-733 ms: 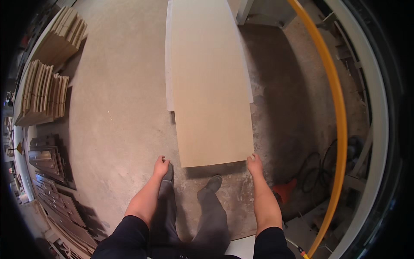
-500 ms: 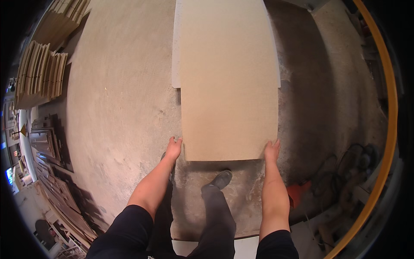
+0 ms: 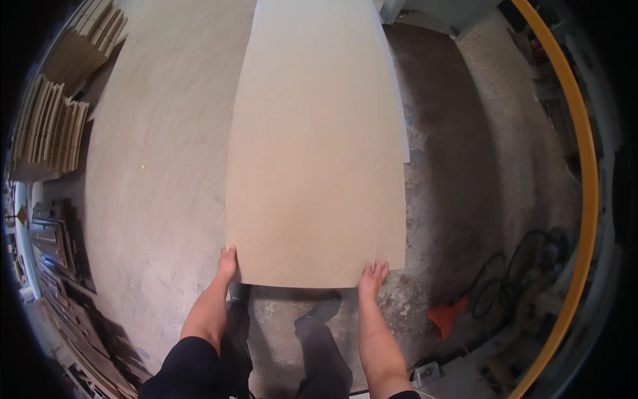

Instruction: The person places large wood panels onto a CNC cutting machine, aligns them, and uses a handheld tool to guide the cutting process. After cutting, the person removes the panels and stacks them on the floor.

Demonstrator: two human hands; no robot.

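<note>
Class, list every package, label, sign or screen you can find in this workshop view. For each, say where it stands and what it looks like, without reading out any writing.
Sign: far left edge, beside the stacked wooden panels; small yellow diamond with a dark mark, too small to read.
No packages, labels or screens show clearly.

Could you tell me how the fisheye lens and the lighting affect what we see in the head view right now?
In the head view the straight edges of the tan board bow outward and the yellow pipe curves along the black rim; soft overhead light casts a dark shadow under the board's near edge, between the left hand and right hand; the stacked panels at the left rim look squeezed.
</note>
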